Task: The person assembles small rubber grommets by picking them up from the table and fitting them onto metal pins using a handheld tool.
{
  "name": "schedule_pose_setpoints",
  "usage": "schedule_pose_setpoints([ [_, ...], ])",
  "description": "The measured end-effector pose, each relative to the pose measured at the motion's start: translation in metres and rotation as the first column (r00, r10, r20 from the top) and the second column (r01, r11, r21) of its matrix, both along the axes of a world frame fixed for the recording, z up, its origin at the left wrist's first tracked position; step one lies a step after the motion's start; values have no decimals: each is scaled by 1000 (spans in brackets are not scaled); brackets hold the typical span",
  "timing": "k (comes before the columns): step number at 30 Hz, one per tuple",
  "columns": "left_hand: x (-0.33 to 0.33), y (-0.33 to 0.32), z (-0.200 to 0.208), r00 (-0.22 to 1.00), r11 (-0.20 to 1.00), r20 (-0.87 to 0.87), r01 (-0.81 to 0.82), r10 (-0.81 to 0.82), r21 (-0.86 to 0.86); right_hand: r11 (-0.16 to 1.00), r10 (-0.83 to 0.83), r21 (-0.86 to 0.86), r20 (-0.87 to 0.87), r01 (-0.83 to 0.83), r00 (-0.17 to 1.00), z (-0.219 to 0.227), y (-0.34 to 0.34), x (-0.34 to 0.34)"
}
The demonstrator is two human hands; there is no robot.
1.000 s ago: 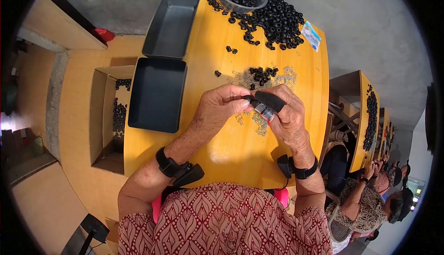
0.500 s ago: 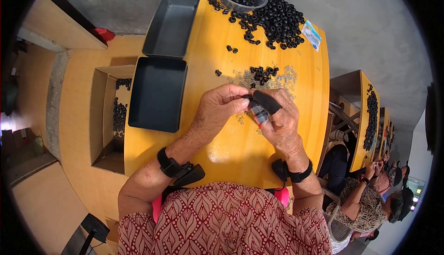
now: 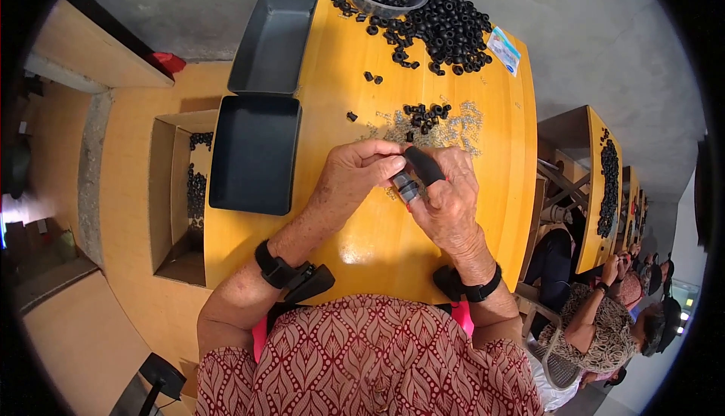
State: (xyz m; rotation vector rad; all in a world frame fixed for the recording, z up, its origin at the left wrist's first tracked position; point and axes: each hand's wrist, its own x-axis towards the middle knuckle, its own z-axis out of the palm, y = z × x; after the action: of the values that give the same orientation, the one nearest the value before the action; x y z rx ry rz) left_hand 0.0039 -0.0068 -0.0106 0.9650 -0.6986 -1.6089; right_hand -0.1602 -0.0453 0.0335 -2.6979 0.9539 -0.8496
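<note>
Over the middle of the yellow wooden table (image 3: 370, 238), just on the near side of the scattered small clear bits (image 3: 464, 125), two bare hands meet in close work. Right hand (image 3: 445, 198): fingers curled, clamped on a shiny grey cylindrical piece (image 3: 406, 186), which lies tilted in the grip, raised over the table. A curved matt-black strip (image 3: 425, 165) runs along the index finger; cannot tell whether it is a finger cover or part of what is held. Left hand (image 3: 351, 178): thumb and forefinger pinched together right by the upper end of the grey piece; whatever sits between the tips is hidden. Beyond the fingers, a cluster of small black ring-like parts (image 3: 427, 116) lies among the clear bits; farther off, a large heap of black rounded parts with holes (image 3: 457, 31) spreads beside a clear plastic bowl (image 3: 387, 10). Two dark grey rectangular trays, a far one (image 3: 272, 42) and a near one (image 3: 257, 155), line the left edge. On handling, as I judge it: right hand best serves as the steady holder, left as the fine mover; a light pinch, ends squared up before any push, both wrists low so that the fingertips do not tremble. Work close above the table, so that a dropped bit lands among its kind.
</note>
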Motion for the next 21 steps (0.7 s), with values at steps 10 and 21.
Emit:
schedule_pose_setpoints([
  [10, -2, 0, 6, 997, 999, -61, -43, 41, -20, 998, -30, 55, 51, 27, 998, 3, -7, 2],
  [21, -7, 1, 7, 999, 997, -12, -50, 51, 62, 994, 104, -47, 2, -104, 995, 0, -18, -5],
])
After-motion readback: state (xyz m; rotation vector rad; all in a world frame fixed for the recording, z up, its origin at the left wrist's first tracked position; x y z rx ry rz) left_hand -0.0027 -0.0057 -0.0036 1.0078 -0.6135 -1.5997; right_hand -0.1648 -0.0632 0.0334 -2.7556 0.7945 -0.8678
